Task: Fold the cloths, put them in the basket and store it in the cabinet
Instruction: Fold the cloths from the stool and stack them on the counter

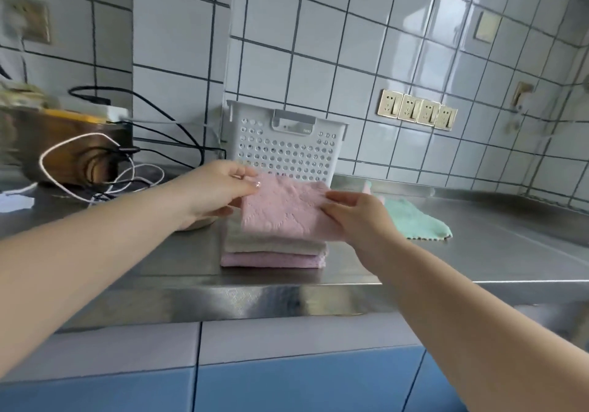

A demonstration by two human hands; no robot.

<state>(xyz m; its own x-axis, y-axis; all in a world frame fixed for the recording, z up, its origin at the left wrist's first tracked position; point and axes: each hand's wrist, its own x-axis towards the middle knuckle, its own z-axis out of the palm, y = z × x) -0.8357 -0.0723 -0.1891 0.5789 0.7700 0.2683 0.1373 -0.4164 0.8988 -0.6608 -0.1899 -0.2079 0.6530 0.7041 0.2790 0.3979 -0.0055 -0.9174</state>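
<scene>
Pink cloth (280,210) between both hands

Upper left of frame: wall socket (27,22) smeared by motion blur, detail unreadable. Left edge: brown container (60,147) blurred and cut off, contents unclear. Held pink cloth (283,210) covers the top of the folded stack (274,252); cloth count unclear. Right hand (357,217) hides the green cloth (414,220) near edge. Basket (287,143) interior not visible.
</scene>
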